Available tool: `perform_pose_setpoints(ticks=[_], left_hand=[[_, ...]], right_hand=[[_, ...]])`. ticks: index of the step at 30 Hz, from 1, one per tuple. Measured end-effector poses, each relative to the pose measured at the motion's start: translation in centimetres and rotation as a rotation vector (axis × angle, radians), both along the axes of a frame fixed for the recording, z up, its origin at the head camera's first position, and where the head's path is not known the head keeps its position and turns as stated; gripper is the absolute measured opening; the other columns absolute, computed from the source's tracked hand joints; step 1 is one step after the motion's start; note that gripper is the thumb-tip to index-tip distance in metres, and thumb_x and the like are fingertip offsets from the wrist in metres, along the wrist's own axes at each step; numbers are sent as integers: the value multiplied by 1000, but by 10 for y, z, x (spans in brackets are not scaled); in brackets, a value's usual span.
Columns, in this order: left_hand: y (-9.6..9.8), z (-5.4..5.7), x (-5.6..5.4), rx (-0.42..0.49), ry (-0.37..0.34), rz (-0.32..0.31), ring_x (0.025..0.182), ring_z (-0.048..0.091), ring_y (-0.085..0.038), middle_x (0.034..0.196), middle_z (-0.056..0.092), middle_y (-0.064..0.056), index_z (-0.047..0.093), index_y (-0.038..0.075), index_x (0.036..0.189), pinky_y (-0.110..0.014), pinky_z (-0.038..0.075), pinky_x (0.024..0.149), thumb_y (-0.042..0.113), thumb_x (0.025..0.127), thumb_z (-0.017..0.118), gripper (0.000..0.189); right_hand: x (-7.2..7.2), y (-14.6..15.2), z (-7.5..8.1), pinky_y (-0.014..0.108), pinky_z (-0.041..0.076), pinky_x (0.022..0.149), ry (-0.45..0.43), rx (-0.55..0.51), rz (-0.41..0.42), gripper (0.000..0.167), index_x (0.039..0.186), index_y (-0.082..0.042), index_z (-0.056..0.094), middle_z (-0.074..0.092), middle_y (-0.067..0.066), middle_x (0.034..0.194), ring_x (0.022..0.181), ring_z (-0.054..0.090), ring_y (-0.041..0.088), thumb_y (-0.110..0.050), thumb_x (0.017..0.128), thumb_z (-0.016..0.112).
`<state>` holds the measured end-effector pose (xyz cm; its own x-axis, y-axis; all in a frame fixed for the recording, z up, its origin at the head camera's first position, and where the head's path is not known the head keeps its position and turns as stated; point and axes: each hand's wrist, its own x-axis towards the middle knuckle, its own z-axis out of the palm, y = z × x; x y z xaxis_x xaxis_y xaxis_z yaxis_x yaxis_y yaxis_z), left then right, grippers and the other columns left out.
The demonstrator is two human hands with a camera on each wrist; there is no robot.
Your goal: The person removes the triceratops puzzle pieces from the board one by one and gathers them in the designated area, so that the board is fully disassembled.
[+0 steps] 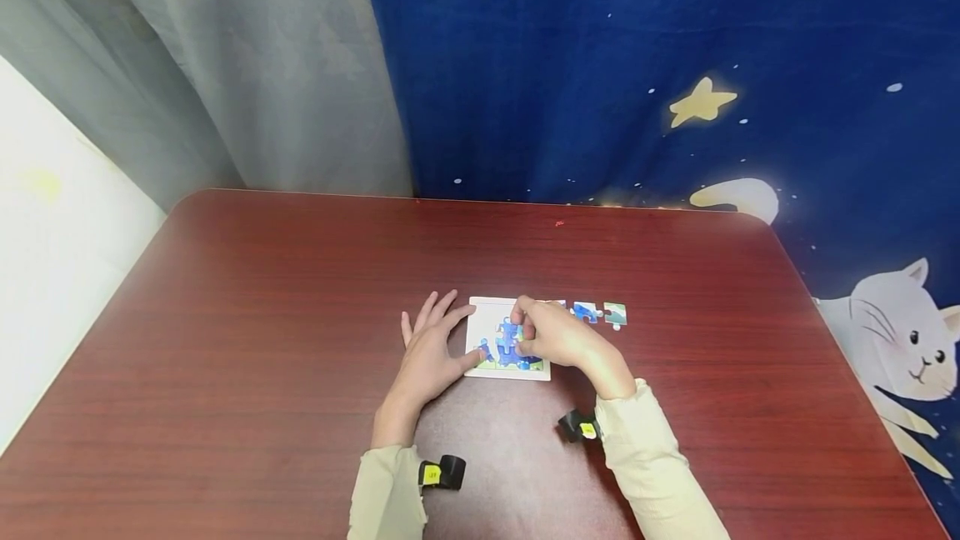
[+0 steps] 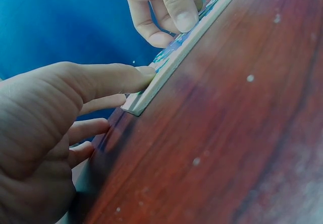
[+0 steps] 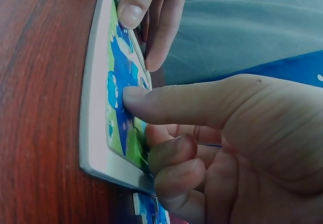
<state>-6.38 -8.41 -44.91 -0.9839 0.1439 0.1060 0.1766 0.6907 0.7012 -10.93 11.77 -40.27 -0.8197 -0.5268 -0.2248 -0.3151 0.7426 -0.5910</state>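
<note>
A small white-rimmed jigsaw tray (image 1: 487, 309) lies on the table, with blue and green puzzle pieces fitted in its lower part. My left hand (image 1: 430, 357) is at its left side, fingers spread out and thumb touching the lower left edge. My right hand (image 1: 558, 333) reaches over the tray's right side. Its thumb and index finger pinch a blue puzzle piece (image 1: 509, 333) down among the others, while the other fingers curl in. In the right wrist view, the right thumb (image 3: 151, 103) lies on the picture and hides part of the piece.
Right of the tray lie several loose puzzle pieces, among them a blue one (image 1: 586, 312) and a green one (image 1: 615, 314); another is partly behind the right hand. The red-brown table (image 1: 285, 298) meets a grey and blue curtain (image 1: 562, 65) at the back.
</note>
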Motion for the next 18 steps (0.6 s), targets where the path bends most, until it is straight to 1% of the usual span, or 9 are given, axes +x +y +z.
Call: perform_pose_setpoints(ticks=[5, 13, 18], left_hand=[[0, 0, 0, 1, 0, -1, 138, 16, -29, 145, 36, -10, 58, 13, 127, -61, -7, 103, 28, 72, 78, 60], [0, 0, -1, -1, -2, -3, 139, 16, -29, 145, 36, -10, 58, 13, 127, -61, -7, 103, 29, 72, 78, 60], [0, -1, -1, -8, 0, 0, 139, 16, -28, 145, 36, -10, 58, 13, 127, -61, -7, 103, 29, 72, 78, 60]], right_hand=[[0, 1, 0, 29, 41, 61, 9, -4, 7, 29, 97, -7, 53, 51, 0, 71, 63, 47, 14, -6, 77, 74], [-1, 2, -2, 28, 40, 57, -4, -35, 9, 32, 95, -8, 49, 52, -1, 69, 60, 47, 14, -4, 76, 74], [-2, 2, -3, 28, 40, 57, 6, -32, 13, 31, 95, -8, 50, 52, -2, 69, 61, 47, 13, -5, 76, 74]])
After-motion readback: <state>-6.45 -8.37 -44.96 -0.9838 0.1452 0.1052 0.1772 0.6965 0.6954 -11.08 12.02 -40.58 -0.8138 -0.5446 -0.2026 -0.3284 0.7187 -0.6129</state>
